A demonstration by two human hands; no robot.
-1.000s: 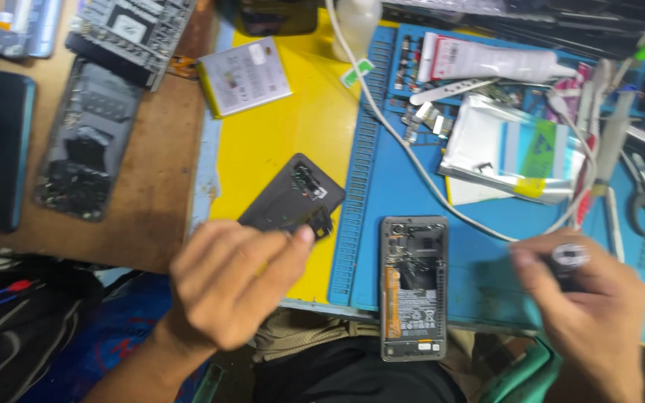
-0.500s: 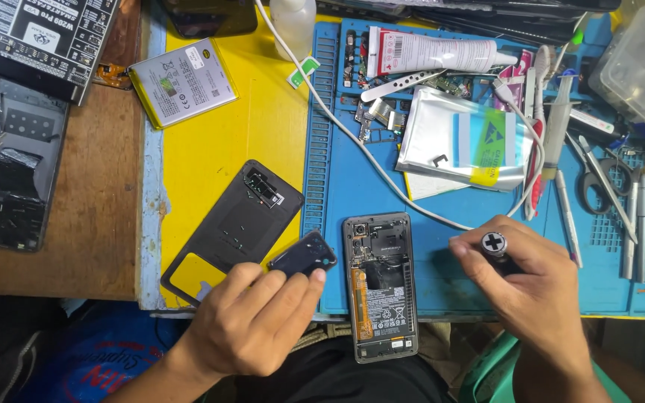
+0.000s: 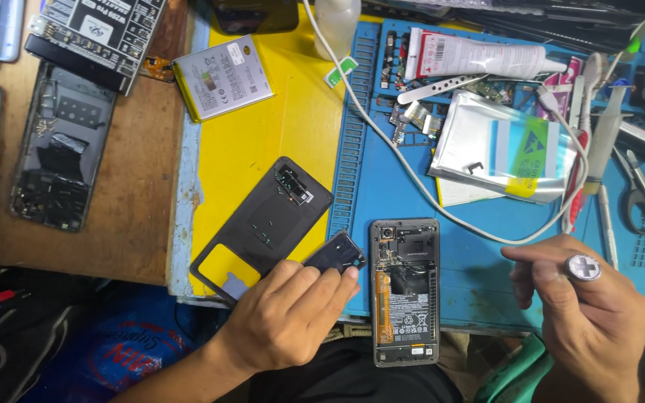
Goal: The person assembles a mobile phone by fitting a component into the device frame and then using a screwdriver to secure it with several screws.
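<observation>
- A person's left hand (image 3: 285, 317) pinches a small dark plastic cover plate (image 3: 335, 254) by its lower edge, fingertips pressed together on it, over the seam between the yellow mat (image 3: 263, 142) and the blue silicone work mat (image 3: 472, 254).
- The right hand (image 3: 591, 313) is closed around a screwdriver with a silver cross-marked cap (image 3: 583, 267), held upright; its tip is hidden.
- The opened black phone with exposed battery and orange flex cable (image 3: 404, 291) lies flat just beside the plate.
- The detached black back panel (image 3: 263, 220) rests on the yellow mat.
- The plate looks light, thin and stiff, likely brittle; edge grips suit it best.
</observation>
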